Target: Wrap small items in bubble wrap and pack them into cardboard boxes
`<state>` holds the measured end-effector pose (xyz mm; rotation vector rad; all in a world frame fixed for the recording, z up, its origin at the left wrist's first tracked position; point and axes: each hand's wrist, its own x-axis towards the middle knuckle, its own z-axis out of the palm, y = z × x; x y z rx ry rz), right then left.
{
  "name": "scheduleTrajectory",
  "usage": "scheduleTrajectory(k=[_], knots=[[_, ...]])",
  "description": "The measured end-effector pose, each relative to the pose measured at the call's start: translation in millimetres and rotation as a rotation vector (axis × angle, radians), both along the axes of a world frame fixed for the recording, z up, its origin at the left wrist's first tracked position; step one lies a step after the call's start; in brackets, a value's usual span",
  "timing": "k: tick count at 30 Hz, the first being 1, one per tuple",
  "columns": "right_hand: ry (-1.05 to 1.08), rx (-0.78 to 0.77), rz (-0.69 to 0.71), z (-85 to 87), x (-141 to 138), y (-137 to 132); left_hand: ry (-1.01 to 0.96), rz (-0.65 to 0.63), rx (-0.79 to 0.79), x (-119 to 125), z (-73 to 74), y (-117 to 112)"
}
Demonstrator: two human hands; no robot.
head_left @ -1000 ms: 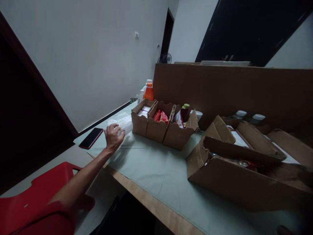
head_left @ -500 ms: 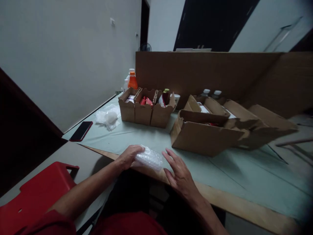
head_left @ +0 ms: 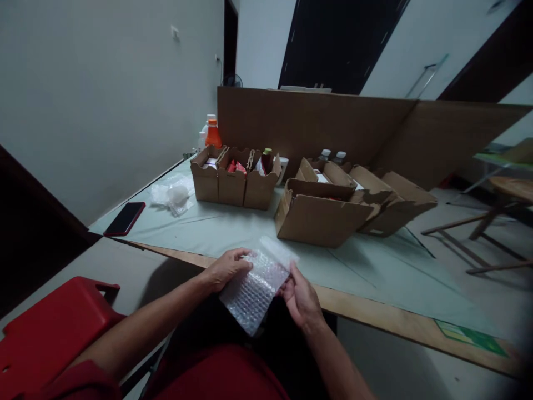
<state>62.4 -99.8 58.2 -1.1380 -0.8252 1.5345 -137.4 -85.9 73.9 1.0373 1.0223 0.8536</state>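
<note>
A clear bubble wrap sheet (head_left: 255, 289) is stretched between my hands in front of the table's near edge, its lower corner hanging over my lap. My left hand (head_left: 228, 270) pinches its upper left side, thumb on top. On the right side, my right hand (head_left: 300, 294) grips the edge, thumb uppermost and the other fingers partly behind the sheet. The far edge of the plastic is folded or doubled near the right thumb. More crumpled clear plastic wrap (head_left: 177, 195) lies on the table to the left.
Cardboard boxes (head_left: 231, 186) with packets inside stand at the back, and larger open boxes (head_left: 327, 219) stand to the right. A phone (head_left: 125, 218) lies at the left edge. An orange bottle (head_left: 213, 134) stands behind. A red stool (head_left: 62, 328) is at lower left; a cardboard panel (head_left: 308, 119) borders the back.
My right hand has closed on the bubble wrap, having been open beside it. The bundle is now spread into a wider sheet, hanging lower toward my lap. The view has shifted right.
</note>
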Motion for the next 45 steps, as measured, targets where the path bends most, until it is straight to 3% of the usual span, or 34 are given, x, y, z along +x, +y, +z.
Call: scheduleTrajectory(k=[5, 7, 9, 13, 16, 19, 22, 26, 30, 33, 36, 40, 42, 45], knots=[[-0.029, -0.084, 0.010, -3.7, 24, -19, 0.169, -0.142, 0.059, 8, 4.7, 50], [-0.233, -0.004, 0.020, 2.2, 35, -26, 0.258, -0.195, 0.067, 7, 6.0, 71], [-0.535, 0.173, 0.010, 8.6, 42, -25, 0.333, -0.228, 0.071, 5, 5.1, 85], [-1.003, 0.582, -0.004, 8.4, 40, 7, 0.434, -0.258, 0.081, -6, -0.3, 86], [-1.216, 0.648, 0.012, -3.6, 34, 44, 0.488, -0.237, 0.105, -14, -6.1, 69], [-1.209, 0.556, 0.009, -13.4, 33, 66, 0.532, -0.192, 0.145, -21, -12.1, 53], [-1.118, 0.519, 0.014, -14.5, 43, 68, 0.556, -0.157, 0.179, -27, -14.4, 50], [-0.977, 0.446, -0.018, -15.2, 65, 57, 0.478, -0.184, 0.192, -24, -8.2, 66], [-0.947, 0.383, -0.184, -21.0, 86, 47, 0.524, -0.315, 0.185, -8, 0.7, 87], [-1.094, 0.502, -0.302, -18.0, 86, 37, 0.591, -0.368, 0.177, 1, 2.4, 95], [-1.339, 0.703, -0.176, -12.2, 63, 29, 0.603, -0.415, 0.164, 2, 0.8, 97], [-1.493, 0.652, 0.007, -16.9, 34, 39, 0.568, -0.452, 0.148, -2, -1.0, 94], [-1.454, 0.610, 0.011, -20.9, 38, 48, 0.577, -0.454, 0.135, -8, -1.0, 92], [-1.360, 0.568, -0.056, -18.0, 70, 55, 0.622, -0.474, 0.117, -21, 0.4, 91]])
